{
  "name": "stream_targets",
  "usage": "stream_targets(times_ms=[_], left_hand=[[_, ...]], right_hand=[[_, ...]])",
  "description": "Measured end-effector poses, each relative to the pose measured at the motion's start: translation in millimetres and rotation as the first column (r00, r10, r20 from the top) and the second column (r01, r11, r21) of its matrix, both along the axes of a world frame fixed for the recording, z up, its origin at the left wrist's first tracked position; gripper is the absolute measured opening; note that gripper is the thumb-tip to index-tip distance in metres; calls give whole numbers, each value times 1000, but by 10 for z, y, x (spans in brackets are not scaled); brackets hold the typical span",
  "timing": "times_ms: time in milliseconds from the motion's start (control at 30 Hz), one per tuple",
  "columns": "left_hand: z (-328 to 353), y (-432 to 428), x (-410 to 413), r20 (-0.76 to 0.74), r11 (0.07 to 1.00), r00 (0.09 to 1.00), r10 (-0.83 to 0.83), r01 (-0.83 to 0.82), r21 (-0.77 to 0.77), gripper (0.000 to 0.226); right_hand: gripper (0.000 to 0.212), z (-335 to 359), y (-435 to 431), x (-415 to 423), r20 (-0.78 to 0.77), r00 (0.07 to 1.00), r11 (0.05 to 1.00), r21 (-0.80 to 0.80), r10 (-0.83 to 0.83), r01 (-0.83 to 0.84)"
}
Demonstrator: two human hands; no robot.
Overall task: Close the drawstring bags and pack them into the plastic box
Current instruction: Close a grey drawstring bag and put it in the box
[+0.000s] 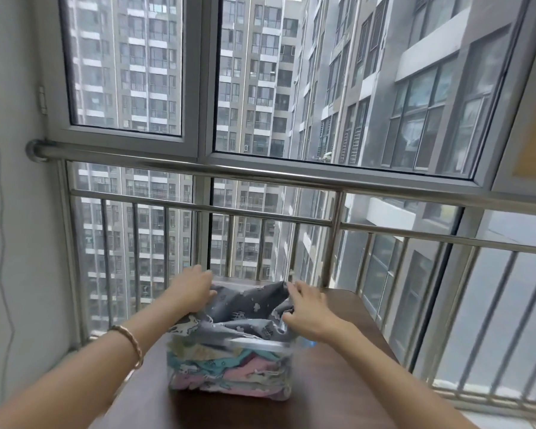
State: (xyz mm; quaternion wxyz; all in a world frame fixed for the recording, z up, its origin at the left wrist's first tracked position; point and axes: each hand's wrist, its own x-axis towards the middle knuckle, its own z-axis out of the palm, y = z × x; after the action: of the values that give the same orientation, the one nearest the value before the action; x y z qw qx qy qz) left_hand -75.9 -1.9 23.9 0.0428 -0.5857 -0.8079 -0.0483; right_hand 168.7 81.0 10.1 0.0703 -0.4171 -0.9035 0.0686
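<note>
A clear plastic box point(229, 348) stands on the dark wooden table point(338, 382). Through its wall show several folded bags in pink, teal and pale prints point(229, 373). On top lies a grey printed drawstring bag point(248, 311), bulging above the rim. My left hand point(192, 286) grips the bag's left edge with curled fingers. My right hand point(307, 308) grips its right edge, with cloth bunched under the fingers. A gold bracelet sits on my left wrist.
A steel railing point(260, 178) and tall windows run just behind the table's far edge. A white wall with a hanging cord point(0, 243) stands to the left. Something small and blue point(310, 344) peeks out right of the box.
</note>
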Motion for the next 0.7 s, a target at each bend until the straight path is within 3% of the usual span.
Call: stream_targets(times_ms=[67,133,200,267,333,433,633,700], left_hand=[[129,-25,-31,199,978,979,-39,79,-195,34],[264,-83,-50,334,884,943,4,153,-442,55],[284,-89,-57,216,802,976,-14,140,-581,70],[191,-36,-55,85,751,995,-47,91,-655,77],[72,31,-15,-18,698,996,-90,50,-714,87],[-60,56,97,-148,690,978,-144,-8,-724,85],[-248,156,109,-255,681,937,-240,-25,-732,66],[-384,177,62,-329,722,895,-301,-11,-692,56]], right_hand=[[55,72,-75,-24,161,981,994,25,105,-110],[37,147,-145,-81,259,947,979,18,189,-201],[32,183,-159,-161,338,913,973,-41,229,-229],[51,178,-136,-264,464,863,980,-83,199,-182],[72,158,-136,-378,662,736,984,-22,145,-174],[68,104,-180,-502,794,601,976,42,98,-214],[43,-81,-128,-631,709,700,995,-32,89,-93],[39,-113,-146,-643,666,735,990,-52,130,-128]])
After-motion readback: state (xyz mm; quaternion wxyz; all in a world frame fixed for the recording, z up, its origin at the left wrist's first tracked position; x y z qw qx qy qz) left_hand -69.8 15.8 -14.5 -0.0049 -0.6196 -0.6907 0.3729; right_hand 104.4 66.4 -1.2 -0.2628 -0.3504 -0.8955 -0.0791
